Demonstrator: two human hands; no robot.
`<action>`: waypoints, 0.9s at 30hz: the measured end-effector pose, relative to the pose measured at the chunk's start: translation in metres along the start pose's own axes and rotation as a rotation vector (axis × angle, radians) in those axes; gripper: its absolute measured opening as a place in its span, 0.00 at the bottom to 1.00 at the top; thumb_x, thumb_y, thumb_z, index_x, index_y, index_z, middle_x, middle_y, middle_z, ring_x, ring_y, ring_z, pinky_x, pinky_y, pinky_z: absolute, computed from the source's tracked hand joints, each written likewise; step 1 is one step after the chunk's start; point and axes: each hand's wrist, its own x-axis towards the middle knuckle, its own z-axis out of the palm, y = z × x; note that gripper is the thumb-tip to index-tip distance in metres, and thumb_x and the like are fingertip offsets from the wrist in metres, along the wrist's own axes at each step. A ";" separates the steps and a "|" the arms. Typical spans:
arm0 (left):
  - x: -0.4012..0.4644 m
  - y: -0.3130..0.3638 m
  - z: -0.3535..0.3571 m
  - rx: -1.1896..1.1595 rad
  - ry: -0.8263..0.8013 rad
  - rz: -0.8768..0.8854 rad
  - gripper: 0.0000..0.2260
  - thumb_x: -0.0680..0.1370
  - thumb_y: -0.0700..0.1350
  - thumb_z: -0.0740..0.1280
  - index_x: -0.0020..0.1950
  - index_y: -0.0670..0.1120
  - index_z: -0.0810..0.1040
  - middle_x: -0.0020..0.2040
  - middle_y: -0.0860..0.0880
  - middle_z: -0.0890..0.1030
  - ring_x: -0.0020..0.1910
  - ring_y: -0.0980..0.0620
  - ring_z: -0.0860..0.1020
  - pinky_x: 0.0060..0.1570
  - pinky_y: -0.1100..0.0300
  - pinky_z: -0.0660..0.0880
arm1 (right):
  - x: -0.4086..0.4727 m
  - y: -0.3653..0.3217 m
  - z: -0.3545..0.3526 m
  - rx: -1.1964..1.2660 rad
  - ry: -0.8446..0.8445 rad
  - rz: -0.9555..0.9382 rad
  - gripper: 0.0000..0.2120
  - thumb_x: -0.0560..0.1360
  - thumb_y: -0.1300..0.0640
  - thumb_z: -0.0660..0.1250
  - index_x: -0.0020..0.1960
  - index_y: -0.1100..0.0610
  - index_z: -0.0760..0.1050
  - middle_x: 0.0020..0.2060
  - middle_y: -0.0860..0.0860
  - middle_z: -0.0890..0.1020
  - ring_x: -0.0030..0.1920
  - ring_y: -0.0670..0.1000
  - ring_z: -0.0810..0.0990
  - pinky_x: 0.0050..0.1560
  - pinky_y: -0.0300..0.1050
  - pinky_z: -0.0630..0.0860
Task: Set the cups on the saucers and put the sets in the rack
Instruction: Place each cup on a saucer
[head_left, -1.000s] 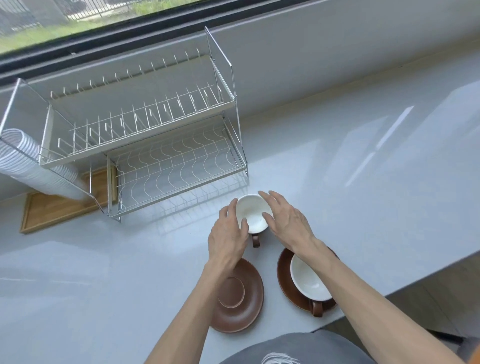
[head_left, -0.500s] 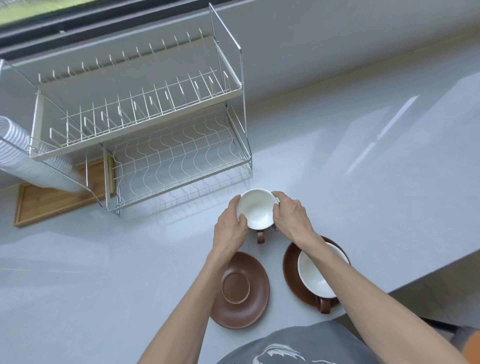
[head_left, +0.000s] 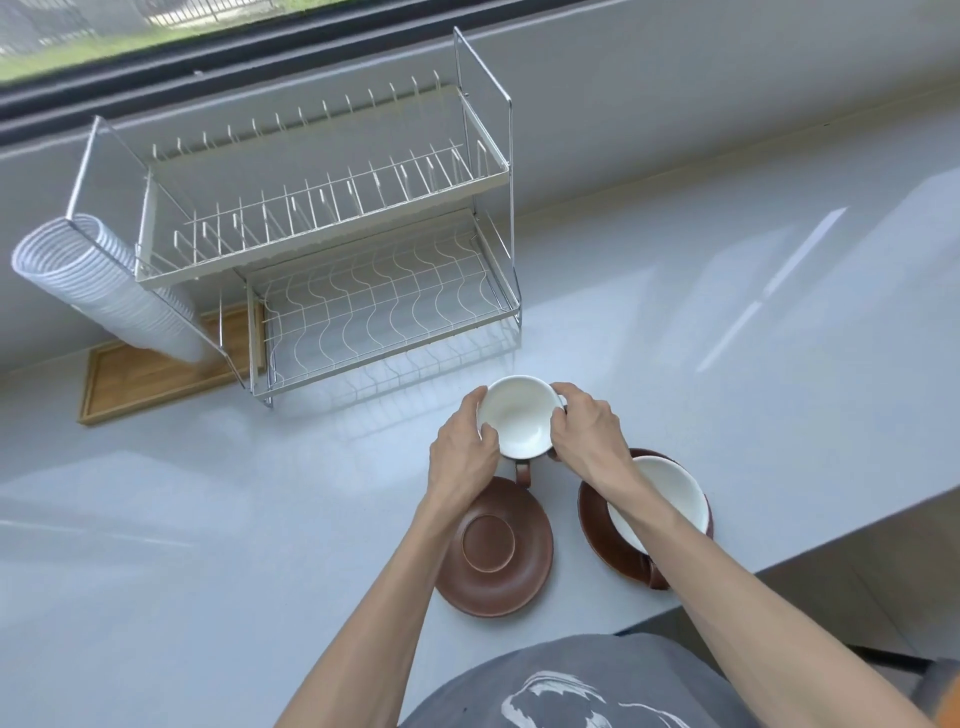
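- Cup (head_left: 521, 415), white inside, brown handle toward the person; sits near the bench (head_left: 727, 338) surface just beyond the empty saucer (head_left: 496, 553). Cannot tell if lifted.
- Left hand (head_left: 462, 457) and right hand (head_left: 587, 441) curl round its rim from opposite sides.
- Likely stiff glazed ceramic: slick, chippable; a two-sided hold suits it.
- Second cup (head_left: 670, 493) already sits on its saucer (head_left: 597, 525), partly hidden by the right forearm.
- Rack (head_left: 332, 249) stands beyond, both tiers unfilled; stacked white cups (head_left: 98, 291) and wooden board (head_left: 145, 374) to its left.

No readable text, label, brand, number or sign on anything in view.
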 end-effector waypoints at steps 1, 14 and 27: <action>-0.004 -0.001 -0.002 0.003 0.004 0.003 0.23 0.79 0.42 0.58 0.74 0.53 0.68 0.66 0.45 0.78 0.54 0.37 0.81 0.61 0.45 0.75 | -0.004 -0.002 0.001 0.004 0.000 0.002 0.22 0.78 0.63 0.55 0.71 0.56 0.71 0.55 0.64 0.82 0.57 0.67 0.78 0.56 0.55 0.73; -0.060 -0.033 -0.015 0.027 0.046 -0.049 0.22 0.80 0.44 0.60 0.75 0.52 0.69 0.66 0.45 0.79 0.64 0.42 0.77 0.64 0.51 0.69 | -0.065 -0.004 0.027 0.059 -0.067 0.030 0.23 0.77 0.60 0.55 0.71 0.53 0.71 0.54 0.60 0.84 0.54 0.65 0.81 0.58 0.54 0.76; -0.092 -0.059 -0.007 -0.030 0.065 -0.121 0.20 0.80 0.46 0.60 0.72 0.54 0.71 0.62 0.50 0.82 0.62 0.46 0.78 0.58 0.55 0.69 | -0.099 0.007 0.046 0.072 -0.101 0.045 0.22 0.76 0.58 0.55 0.68 0.52 0.72 0.55 0.61 0.83 0.47 0.68 0.84 0.55 0.59 0.79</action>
